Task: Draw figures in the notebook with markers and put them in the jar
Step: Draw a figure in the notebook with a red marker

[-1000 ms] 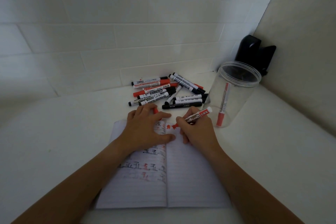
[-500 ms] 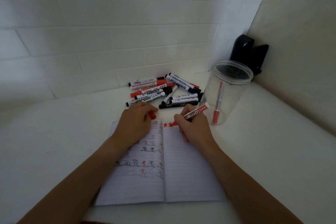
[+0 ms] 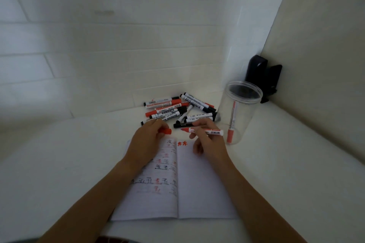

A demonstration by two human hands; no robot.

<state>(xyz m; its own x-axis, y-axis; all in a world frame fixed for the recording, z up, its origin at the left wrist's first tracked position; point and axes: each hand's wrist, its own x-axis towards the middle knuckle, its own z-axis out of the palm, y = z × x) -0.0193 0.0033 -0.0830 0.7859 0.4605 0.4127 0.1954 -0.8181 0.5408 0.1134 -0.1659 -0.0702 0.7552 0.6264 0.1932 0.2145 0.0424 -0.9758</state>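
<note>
An open lined notebook [image 3: 203,187] lies on the white table, with red and black figures on its left page and two red figures at the top of the right page. My right hand [image 3: 207,140] holds an uncapped red marker [image 3: 205,130] level above the notebook's top edge, tip pointing left. My left hand [image 3: 147,140] grips the red cap [image 3: 165,130] a short way left of the tip. A clear plastic jar [image 3: 240,112] stands to the right with one red marker [image 3: 231,122] upright inside.
A pile of several red and black markers [image 3: 177,110] lies behind the notebook against the tiled wall. A black object [image 3: 262,77] sits in the corner behind the jar. A beige wall closes the right side.
My right hand lifted the marker off the page and turned it level, tip to the left. My left hand left the page and now holds the red cap facing the tip.
</note>
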